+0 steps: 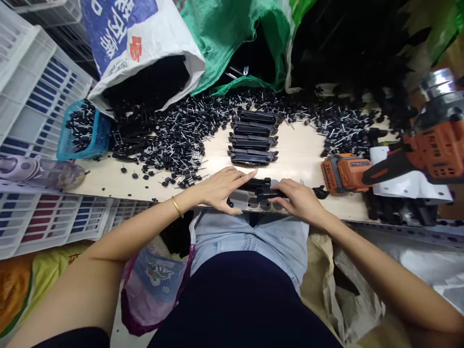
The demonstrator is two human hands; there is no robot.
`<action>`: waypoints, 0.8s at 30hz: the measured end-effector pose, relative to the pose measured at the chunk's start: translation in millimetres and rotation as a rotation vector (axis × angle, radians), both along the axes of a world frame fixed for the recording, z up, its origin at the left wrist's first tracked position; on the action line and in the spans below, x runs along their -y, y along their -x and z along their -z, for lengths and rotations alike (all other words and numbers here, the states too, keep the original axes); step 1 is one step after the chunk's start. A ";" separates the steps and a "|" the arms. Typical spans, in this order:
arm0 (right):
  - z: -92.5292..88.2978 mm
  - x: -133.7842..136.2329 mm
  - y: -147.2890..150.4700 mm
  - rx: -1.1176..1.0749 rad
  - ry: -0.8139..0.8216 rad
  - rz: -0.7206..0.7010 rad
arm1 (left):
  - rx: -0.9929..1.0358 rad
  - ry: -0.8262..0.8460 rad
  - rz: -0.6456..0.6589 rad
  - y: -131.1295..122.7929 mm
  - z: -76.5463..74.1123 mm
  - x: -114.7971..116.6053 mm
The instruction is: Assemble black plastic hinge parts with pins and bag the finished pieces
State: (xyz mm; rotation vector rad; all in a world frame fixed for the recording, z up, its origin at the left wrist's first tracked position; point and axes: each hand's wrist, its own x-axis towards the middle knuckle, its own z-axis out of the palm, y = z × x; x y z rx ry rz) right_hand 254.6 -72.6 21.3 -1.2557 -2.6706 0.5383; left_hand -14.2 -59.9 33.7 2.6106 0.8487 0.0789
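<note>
the black plastic part (261,187) is best kept flat and steady, pinched between left hand (221,188) and right hand (299,200) at the table edge (108,186).

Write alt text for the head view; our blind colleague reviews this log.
Both hands, left hand and right hand, rest on a black plastic part at the table edge. Beyond lie stacked black parts, scattered pins and an orange drill.

1. Evenly lit from above; pale tabletop (300,154) bright, without harsh glare.
2. Soft, short shadows under the hands at centre.
3. Deep black, detail lost, in the dark heap (348,53) at upper right.
4. Strong barrel bending at the edges, crates (32,82) at left curved.
5. Blurred drill (431,140) at right edge.
</note>
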 end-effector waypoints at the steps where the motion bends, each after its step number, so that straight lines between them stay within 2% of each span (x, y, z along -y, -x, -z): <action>1: -6.1 3.7 3.6 -0.013 0.006 -0.004 | -0.006 0.004 -0.041 -1.4 -6.6 4.5; 5: -20.2 14.0 21.3 -0.024 0.045 -0.026 | -0.094 0.090 -0.117 -11.0 -18.8 14.6; 11: -23.3 12.6 32.0 0.014 0.046 -0.048 | -0.142 0.124 -0.238 -17.1 -13.1 16.9; 15: -25.6 5.0 26.9 0.142 -0.011 -0.102 | -0.152 0.083 -0.236 -15.1 -13.7 19.5; 18: -30.7 12.6 20.5 0.069 -0.022 -0.135 | -0.155 0.076 -0.184 -12.2 -19.4 32.0; 21: -34.4 38.7 18.0 -0.110 0.115 -0.160 | -0.062 0.157 -0.089 -9.0 -22.4 56.6; 23: -32.3 60.3 21.7 -0.244 0.321 -0.121 | 0.058 0.280 -0.079 -7.6 -20.1 74.1; 24: -29.8 70.0 25.4 -0.323 0.443 -0.074 | 0.140 0.358 -0.114 -7.2 -18.1 81.4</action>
